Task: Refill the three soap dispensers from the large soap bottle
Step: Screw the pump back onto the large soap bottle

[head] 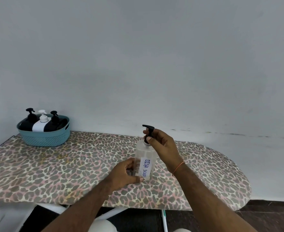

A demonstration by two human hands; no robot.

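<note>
Leopard-print padded table against grey wall — clear square dish-soap bottle upright at centre; left hand grips its base, right hand pinches black pump. Teal basket holds three dispensers — far left.

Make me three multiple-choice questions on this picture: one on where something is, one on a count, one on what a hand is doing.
1. Where is the basket?
A. far left of the board
B. on the floor
C. beside the clear bottle

2. How many pump bottles stand in the basket?
A. one
B. three
C. five

3. What is the right hand doing?
A. resting flat on the board
B. gripping the pump of the clear bottle
C. lifting the basket

Key: 1 A, it sits at the board's far left end; 2 B, two black and one white; 3 B, its fingers curl round the pump neck while the left hand holds the base.
</note>
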